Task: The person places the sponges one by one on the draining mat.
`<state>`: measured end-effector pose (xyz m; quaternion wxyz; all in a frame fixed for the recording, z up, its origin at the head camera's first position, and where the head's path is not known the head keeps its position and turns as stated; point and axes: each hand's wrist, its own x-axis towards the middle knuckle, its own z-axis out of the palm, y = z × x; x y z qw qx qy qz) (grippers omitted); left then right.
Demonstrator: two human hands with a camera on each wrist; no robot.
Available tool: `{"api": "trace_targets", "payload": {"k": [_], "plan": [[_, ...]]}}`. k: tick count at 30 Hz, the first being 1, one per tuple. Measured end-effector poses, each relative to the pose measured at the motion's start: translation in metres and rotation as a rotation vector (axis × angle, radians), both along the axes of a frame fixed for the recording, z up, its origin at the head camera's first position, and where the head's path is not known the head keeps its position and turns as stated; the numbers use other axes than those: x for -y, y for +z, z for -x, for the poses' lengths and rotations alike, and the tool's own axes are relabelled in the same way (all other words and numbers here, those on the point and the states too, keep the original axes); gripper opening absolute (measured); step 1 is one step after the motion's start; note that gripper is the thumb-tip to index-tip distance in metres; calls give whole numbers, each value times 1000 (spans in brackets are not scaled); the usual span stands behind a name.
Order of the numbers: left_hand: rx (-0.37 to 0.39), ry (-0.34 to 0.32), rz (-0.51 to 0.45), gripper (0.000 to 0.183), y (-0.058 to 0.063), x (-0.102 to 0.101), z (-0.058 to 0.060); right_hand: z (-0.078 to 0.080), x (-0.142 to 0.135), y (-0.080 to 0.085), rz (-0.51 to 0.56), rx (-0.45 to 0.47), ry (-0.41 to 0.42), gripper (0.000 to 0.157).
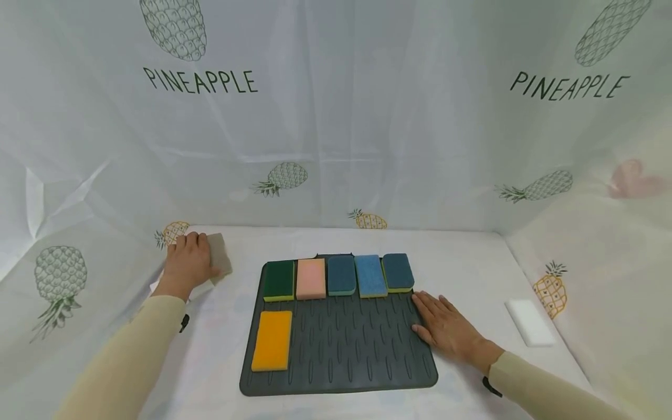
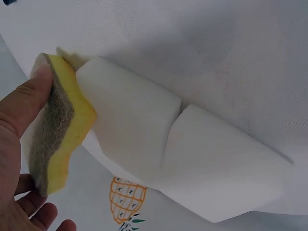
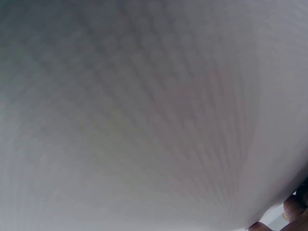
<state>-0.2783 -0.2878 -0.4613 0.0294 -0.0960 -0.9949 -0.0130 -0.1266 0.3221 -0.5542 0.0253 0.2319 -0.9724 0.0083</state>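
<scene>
At the far left of the table my left hand [image 1: 188, 263] pinches a sponge [image 2: 65, 125] between thumb and fingers. This sponge has yellow foam and a grey-beige scouring side, and it stands tilted on edge in the left wrist view. Right beside it lie two white sponges [image 2: 130, 113], end to end. My right hand [image 1: 446, 326] rests flat with fingers spread on the right edge of a dark grey ridged mat [image 1: 357, 350]. Along the mat's back edge sit a green sponge [image 1: 279, 280], a pink sponge [image 1: 311, 279] and several blue ones. An orange sponge [image 1: 272, 340] lies at its front left.
Another white block [image 1: 529, 322] lies on the table right of my right hand. A pineapple-printed sheet [image 1: 336, 128] hangs behind the table and along both sides. Only pale, blurred cloth [image 3: 144, 115] and some fingertips show in the right wrist view.
</scene>
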Motion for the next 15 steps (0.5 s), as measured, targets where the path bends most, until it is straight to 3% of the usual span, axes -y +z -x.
{"api": "trace_targets", "payload": {"k": [8, 15], "plan": [[-33, -26, 33, 114, -7, 0, -3, -1, -1, -2, 3, -57, 19, 71], [-82, -46, 48, 120, -12, 1, -7, -2, 1, -1, 3, -50, 15, 71]]}}
